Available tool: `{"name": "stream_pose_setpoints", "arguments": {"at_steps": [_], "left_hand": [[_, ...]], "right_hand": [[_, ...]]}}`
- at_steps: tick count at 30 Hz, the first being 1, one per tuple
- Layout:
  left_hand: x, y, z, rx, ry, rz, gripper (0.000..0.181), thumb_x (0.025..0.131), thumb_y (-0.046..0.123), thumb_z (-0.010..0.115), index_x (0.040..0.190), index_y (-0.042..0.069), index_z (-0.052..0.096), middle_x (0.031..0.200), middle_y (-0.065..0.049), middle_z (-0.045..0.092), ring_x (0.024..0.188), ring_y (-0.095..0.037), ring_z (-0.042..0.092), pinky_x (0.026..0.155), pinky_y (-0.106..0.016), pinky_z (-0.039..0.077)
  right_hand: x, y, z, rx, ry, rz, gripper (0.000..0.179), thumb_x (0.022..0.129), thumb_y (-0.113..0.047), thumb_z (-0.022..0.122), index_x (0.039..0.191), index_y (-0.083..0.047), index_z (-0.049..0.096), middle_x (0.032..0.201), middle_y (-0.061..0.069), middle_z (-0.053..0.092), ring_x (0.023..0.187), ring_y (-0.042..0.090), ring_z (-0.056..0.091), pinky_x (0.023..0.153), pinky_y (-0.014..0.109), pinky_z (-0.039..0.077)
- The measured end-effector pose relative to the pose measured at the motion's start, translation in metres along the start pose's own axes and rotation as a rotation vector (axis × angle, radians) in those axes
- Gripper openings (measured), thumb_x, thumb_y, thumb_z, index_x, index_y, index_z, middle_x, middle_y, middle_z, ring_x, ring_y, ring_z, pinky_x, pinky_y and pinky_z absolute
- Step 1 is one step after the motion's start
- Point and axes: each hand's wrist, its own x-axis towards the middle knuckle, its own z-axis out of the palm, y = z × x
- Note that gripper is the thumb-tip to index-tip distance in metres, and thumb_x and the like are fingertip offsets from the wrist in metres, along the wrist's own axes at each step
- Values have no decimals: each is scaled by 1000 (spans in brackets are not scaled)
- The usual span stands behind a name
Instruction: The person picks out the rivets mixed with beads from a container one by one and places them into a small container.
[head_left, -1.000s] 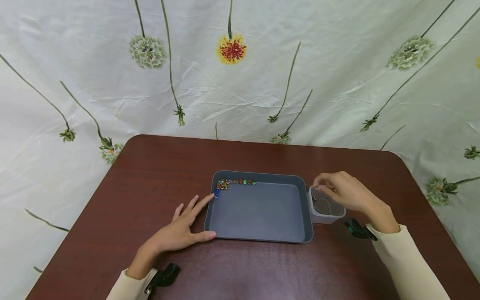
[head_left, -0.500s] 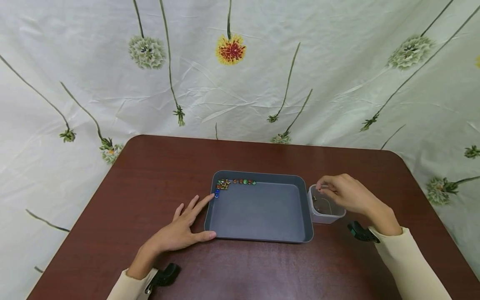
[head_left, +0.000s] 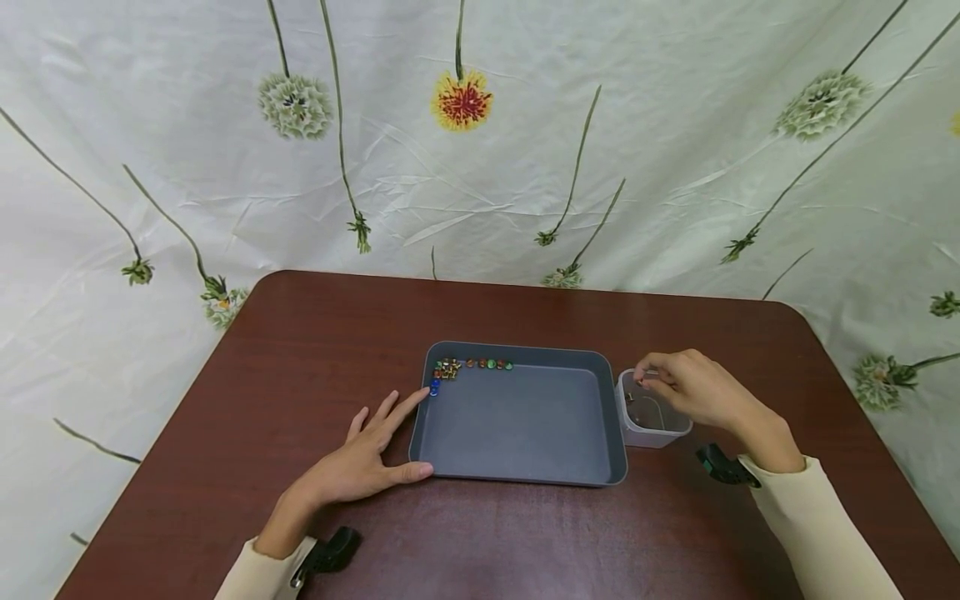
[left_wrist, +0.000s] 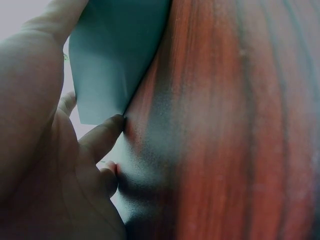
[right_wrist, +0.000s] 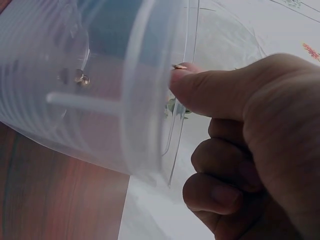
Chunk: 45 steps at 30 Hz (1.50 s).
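My left hand (head_left: 363,467) lies with fingers spread at the left side of a grey rectangular tray (head_left: 517,433), index finger and thumb touching its rim. In the tray's far left corner sit a cluster of small gold pieces (head_left: 448,369) and some blue beads (head_left: 434,387). A short row of green and reddish beads (head_left: 491,364) runs along the far wall. My right hand (head_left: 693,387) is over a clear plastic box (head_left: 652,437), thumb and index finger pinching a tiny gold-coloured piece (right_wrist: 178,66) near the box's rim. Its other fingers are curled.
Inside the box lies another small gold piece (right_wrist: 82,78). The box stands against the tray's right side on a dark red-brown wooden table (head_left: 510,542). Behind the table hangs a white cloth (head_left: 480,183) with printed flowers.
My right hand has shifted slightly right and nearer over the box, from its far left rim. The left hand, the tray and the beads have stayed put.
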Motion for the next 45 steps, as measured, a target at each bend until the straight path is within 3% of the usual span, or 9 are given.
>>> {"name": "stream_pose_setpoints", "arguments": {"at_steps": [4, 12, 20, 27, 37, 45], "left_hand": [[0, -1, 0, -1, -2, -5, 95, 89, 52, 72, 162, 34, 13, 168, -7, 18, 155, -40, -1, 115, -67, -11], [-1, 0, 0, -8, 1, 2, 94, 89, 51, 72, 162, 34, 14, 167, -8, 19, 155, -42, -1, 114, -68, -11], [0, 0, -2, -8, -3, 8, 94, 90, 49, 73, 161, 35, 14, 167, -9, 19, 155, -42, -2, 114, -68, -10], [0, 1, -2, -11, -7, 10, 94, 90, 49, 73, 162, 34, 14, 167, -9, 19, 155, -42, -3, 114, -68, -11], [-1, 1, -2, -8, -8, 7, 94, 89, 50, 73, 161, 36, 14, 167, -9, 19, 155, -42, -2, 114, -68, -11], [-2, 1, -1, -9, -3, 5, 94, 89, 50, 73, 161, 36, 14, 167, -8, 19, 155, -42, -2, 114, -68, -11]], "right_hand": [[1, 0, 0, -9, 7, -7, 11, 94, -4, 69, 102, -11, 72, 59, -11, 41, 53, 1, 32, 50, 21, 31], [3, -1, -2, -14, 12, -17, 11, 93, -4, 69, 102, -9, 72, 66, -9, 53, 55, 1, 36, 51, 21, 35], [9, -4, -4, -7, 6, -25, 10, 95, -7, 68, 103, -11, 72, 58, -11, 41, 53, 0, 32, 51, 21, 33], [14, -8, -4, -13, 44, -70, 7, 95, -7, 69, 99, -12, 72, 73, -5, 65, 58, 0, 43, 56, 22, 41], [26, -22, -2, 15, 20, -69, 9, 95, -8, 69, 102, -10, 72, 89, -5, 74, 65, 2, 54, 61, 25, 46], [38, -33, 2, 38, 21, -101, 8, 96, -9, 68, 103, -8, 72, 86, 0, 73, 66, 2, 55, 59, 24, 46]]}}
